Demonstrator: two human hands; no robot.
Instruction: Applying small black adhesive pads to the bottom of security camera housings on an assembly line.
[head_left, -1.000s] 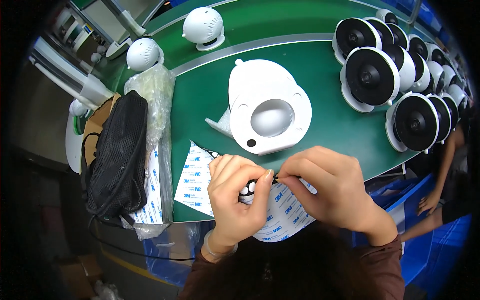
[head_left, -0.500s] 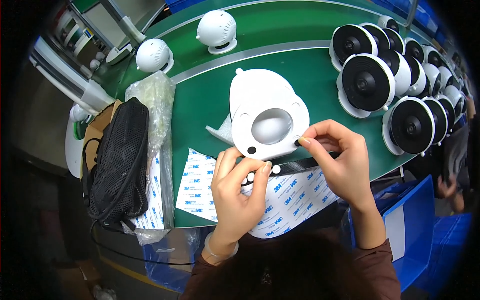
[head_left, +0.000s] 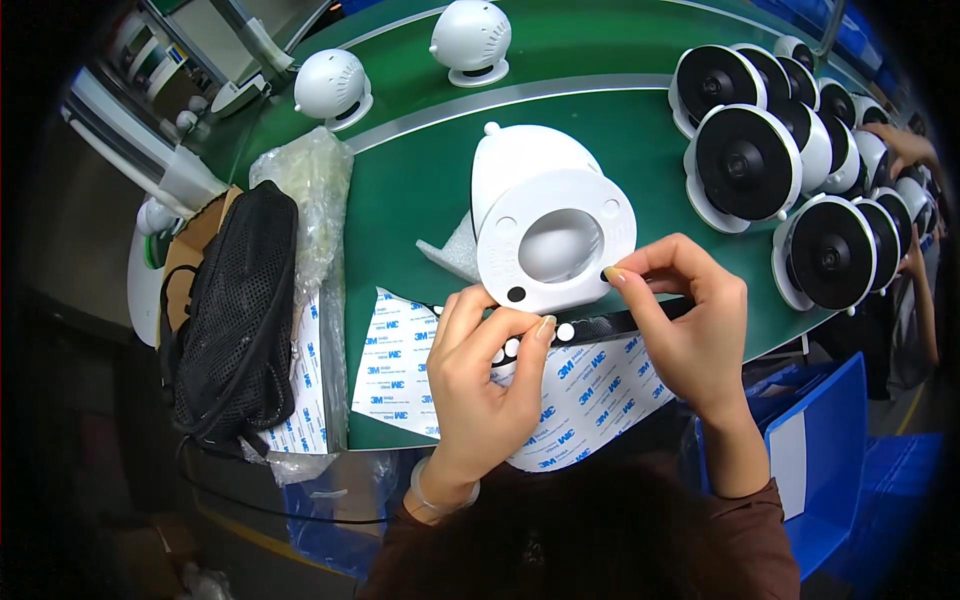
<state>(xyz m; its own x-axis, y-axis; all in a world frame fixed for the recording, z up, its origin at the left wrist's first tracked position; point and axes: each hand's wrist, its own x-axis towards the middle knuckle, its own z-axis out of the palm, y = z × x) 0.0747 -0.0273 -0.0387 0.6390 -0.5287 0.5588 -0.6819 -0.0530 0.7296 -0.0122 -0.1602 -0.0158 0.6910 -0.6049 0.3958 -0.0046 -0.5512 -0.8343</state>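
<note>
The right hand (head_left: 700,340) pinches a black disc (head_left: 607,276) at the near-right rim of the white base (head_left: 545,193); the left hand (head_left: 480,380) grips a black strip (head_left: 622,322) running crosswise toward the tabletop (head_left: 410,210)'s front edge.

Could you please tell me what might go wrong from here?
The black pad pinched in the right hand could end up off-centre, as the hand partly hides where it meets the white base. The left hand is holding the printed sheet, so the base may shift if pressed.
</note>
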